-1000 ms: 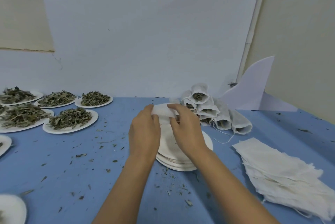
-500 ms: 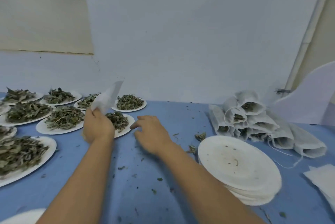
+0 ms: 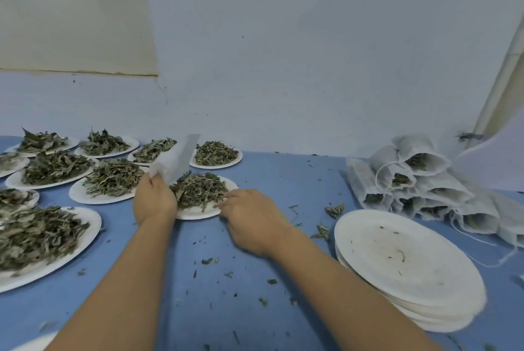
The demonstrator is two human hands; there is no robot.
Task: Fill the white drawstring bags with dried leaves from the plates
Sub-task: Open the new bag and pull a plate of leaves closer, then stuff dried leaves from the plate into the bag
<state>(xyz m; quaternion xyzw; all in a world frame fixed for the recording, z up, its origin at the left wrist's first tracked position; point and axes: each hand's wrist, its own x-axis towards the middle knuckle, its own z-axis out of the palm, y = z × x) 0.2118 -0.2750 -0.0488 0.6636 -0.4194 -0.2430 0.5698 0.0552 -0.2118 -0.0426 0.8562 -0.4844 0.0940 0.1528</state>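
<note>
My left hand (image 3: 154,199) grips a flat white drawstring bag (image 3: 176,159), which sticks up and to the right above the fist. Just right of it lies a white plate (image 3: 198,212) heaped with dried leaves (image 3: 200,190). My right hand (image 3: 249,220) rests at that plate's right rim, fingers curled at the edge of the leaf heap; I cannot tell whether they hold any leaves. Filled white bags (image 3: 419,180) lie stacked at the right by the wall.
Several more plates of dried leaves (image 3: 112,177) cover the left of the blue table (image 3: 278,174). A stack of empty white plates (image 3: 408,274) sits at the right front. Leaf crumbs are scattered over the cloth. A pale wall closes the far side.
The view swung left from the empty plate stack to the leaf plates. My left hand carried the bag over there, and my right hand moved onto the rim of the nearest leaf plate.
</note>
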